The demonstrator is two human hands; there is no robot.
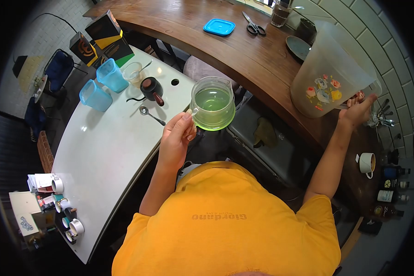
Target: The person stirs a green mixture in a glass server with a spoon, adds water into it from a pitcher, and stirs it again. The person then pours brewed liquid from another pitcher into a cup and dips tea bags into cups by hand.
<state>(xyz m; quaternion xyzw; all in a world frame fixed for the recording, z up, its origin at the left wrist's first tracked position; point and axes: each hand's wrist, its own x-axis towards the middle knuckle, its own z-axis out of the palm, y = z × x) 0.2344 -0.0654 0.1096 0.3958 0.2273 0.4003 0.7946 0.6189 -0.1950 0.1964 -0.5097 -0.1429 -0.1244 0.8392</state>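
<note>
My left hand (pixel 179 131) is closed round the handle of a clear glass pitcher (pixel 213 103), which holds a pale green liquid. The pitcher hangs in the air between the white counter and the wooden one. On the right, my right hand (pixel 355 110) grips the handle of a large frosted plastic jug (pixel 324 78) with a flower print. That jug leans a little over the wooden counter; its contents cannot be made out.
The white counter (pixel 110 152) bears two blue cups (pixel 95 95), a glass with a spoon, a dark kettle (pixel 151 88) and a loose spoon. Scissors (pixel 254 25), a blue lid (pixel 219 27) and a dark plate lie on the wooden counter (pixel 179 23). Bottles stand far right.
</note>
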